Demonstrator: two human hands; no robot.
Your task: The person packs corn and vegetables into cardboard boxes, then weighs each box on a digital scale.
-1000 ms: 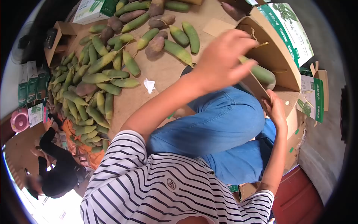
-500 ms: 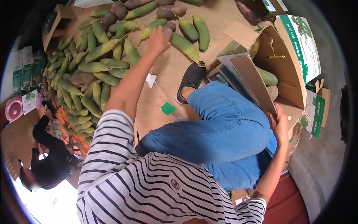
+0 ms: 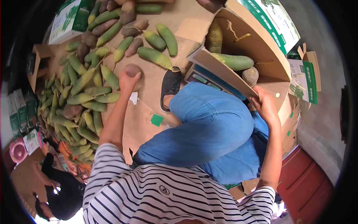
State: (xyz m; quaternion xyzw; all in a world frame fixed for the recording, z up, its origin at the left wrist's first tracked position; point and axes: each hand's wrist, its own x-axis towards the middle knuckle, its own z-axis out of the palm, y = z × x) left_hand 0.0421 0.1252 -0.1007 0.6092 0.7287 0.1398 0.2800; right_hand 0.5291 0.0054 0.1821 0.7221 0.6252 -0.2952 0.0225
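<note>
A purple-brown radish point(image 3: 132, 70) is in my left hand point(image 3: 128, 79), fingers wrapped around it, held over the cardboard-covered floor near the big pile of green radishes point(image 3: 80, 98). My right hand point(image 3: 265, 103) grips the near edge of an open cardboard box point(image 3: 270, 48), fingers over the flap. Inside the box lie a green radish point(image 3: 235, 62), a yellowish-green one point(image 3: 215, 37) and a round brownish one point(image 3: 250, 76). Beneath the box, a scale point(image 3: 204, 80) shows partly.
Loose green and purple radishes point(image 3: 153, 56) lie ahead of my shoe point(image 3: 170, 87). Green-and-white cartons stand at the far left point(image 3: 71, 20) and at the right point(image 3: 304, 80). A person in black point(image 3: 64, 192) is at the lower left. A red surface point(image 3: 307, 183) sits at lower right.
My left hand has picked up the purple-brown radish and drawn it back toward me. The view has shifted; my right hand stays at the box edge.
</note>
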